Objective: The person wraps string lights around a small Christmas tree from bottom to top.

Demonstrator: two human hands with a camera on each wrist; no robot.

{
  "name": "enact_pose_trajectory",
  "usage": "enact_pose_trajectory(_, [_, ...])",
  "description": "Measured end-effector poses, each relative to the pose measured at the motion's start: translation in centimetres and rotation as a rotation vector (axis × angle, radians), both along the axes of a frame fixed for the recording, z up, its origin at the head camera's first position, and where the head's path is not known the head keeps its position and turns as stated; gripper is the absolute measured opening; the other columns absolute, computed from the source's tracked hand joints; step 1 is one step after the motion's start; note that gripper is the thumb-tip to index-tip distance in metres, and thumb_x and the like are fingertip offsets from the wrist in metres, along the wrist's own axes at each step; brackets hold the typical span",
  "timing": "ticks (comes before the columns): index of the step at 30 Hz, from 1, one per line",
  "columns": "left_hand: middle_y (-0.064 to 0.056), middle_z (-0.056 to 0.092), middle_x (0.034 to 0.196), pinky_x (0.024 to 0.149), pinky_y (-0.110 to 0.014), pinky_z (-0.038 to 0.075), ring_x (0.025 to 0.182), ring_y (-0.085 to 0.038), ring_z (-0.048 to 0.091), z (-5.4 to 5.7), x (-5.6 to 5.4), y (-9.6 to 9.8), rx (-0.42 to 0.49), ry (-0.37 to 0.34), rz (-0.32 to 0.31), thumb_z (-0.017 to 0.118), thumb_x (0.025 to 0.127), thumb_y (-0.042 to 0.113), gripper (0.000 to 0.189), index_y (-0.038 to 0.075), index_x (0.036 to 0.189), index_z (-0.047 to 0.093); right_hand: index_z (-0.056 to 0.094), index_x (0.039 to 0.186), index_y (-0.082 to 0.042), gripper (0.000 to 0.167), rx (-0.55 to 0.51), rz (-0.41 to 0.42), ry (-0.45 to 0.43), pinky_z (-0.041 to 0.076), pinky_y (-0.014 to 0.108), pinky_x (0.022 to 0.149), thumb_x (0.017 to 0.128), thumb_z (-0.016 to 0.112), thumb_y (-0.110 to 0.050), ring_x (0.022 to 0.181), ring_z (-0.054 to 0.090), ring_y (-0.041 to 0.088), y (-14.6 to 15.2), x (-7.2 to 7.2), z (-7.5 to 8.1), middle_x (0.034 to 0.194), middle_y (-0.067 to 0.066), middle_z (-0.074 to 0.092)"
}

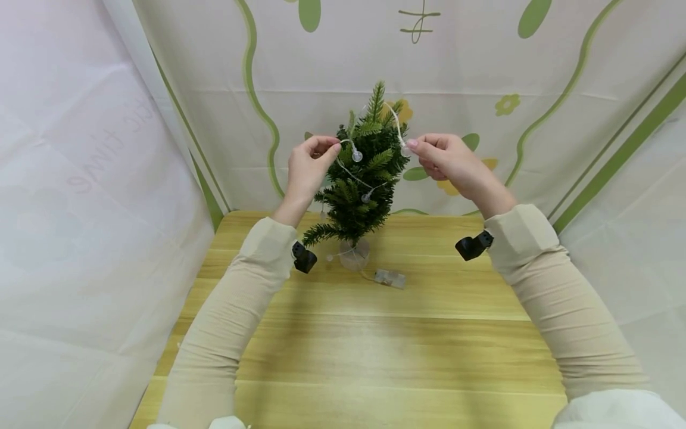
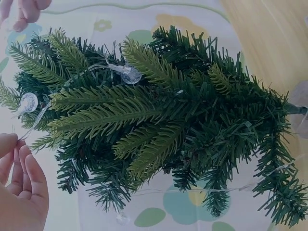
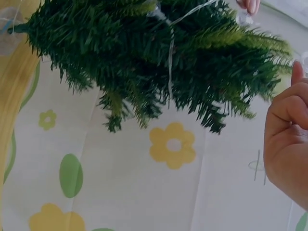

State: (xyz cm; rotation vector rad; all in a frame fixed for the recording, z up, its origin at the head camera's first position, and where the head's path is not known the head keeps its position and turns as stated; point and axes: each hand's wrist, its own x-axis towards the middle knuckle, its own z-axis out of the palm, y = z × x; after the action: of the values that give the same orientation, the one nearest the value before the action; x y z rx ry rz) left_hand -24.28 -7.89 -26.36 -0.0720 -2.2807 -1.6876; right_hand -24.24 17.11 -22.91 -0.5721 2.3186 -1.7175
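Observation:
A small artificial Christmas tree stands upright on a pale round base. Clear string lights with round bulbs wind around its branches. At the tree's upper left, my left hand pinches the thin wire between thumb and forefinger, beside a hanging bulb. My right hand pinches the string at another bulb, right of the treetop, and the wire arcs up from there behind the top. In the left wrist view, one more bulb lies among the branches.
A clear battery box lies on the wooden table in front of the base, joined by wire. Printed fabric walls enclose the back and sides. A low branch sticks out to the left. Each wrist carries a black camera.

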Motion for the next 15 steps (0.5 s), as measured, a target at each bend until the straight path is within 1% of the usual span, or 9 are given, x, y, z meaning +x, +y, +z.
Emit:
enact_pose_trajectory(5, [0.006, 0.061, 0.087, 0.069, -0.019, 0.042, 0.079, -0.006, 0.053, -0.2, -0.1, 0.0, 0.000, 0.005, -0.017, 0.064, 0.092, 0.022, 0.021, 0.009, 0.109, 0.069, 0.062, 0.091, -0.012, 0.025, 0.001, -0.005, 0.042, 0.013, 0.032, 0.045, 0.098, 0.053, -0.034, 0.044, 0.017, 0.013, -0.7, 0.6, 0.5, 0.049, -0.007, 0.031])
enact_pose_trajectory(10, [0.006, 0.061, 0.087, 0.070, -0.020, 0.042, 0.079, -0.006, 0.053, -0.2, 0.0, 0.0, 0.009, 0.007, -0.033, 0.064, 0.092, 0.021, 0.021, 0.009, 0.109, 0.069, 0.062, 0.093, -0.012, 0.025, 0.019, -0.046, 0.065, 0.017, 0.030, 0.045, 0.096, 0.055, -0.035, 0.044, 0.018, 0.013, -1.5, 1.0, 1.1, 0.049, -0.007, 0.030])
enact_pose_trajectory(13, [0.006, 0.061, 0.086, 0.070, -0.019, 0.042, 0.079, -0.006, 0.053, -0.2, 0.0, 0.0, 0.011, 0.007, -0.035, 0.064, 0.092, 0.021, 0.021, 0.009, 0.109, 0.069, 0.063, 0.095, -0.014, 0.023, 0.049, -0.081, 0.059, 0.020, 0.029, 0.046, 0.095, 0.057, -0.036, 0.044, 0.020, 0.013, -2.1, 1.1, 1.5, 0.049, -0.008, 0.031])
enact_pose_trajectory(15, [0.006, 0.061, 0.087, 0.070, -0.019, 0.043, 0.079, -0.006, 0.053, -0.2, 0.0, 0.0, 0.006, 0.006, -0.035, 0.064, 0.092, 0.021, 0.021, 0.009, 0.109, 0.069, 0.064, 0.097, -0.015, 0.023, 0.088, -0.101, 0.052, 0.022, 0.029, 0.047, 0.094, 0.058, -0.037, 0.044, 0.020, 0.012, -2.5, 1.0, 1.7, 0.048, -0.008, 0.031])
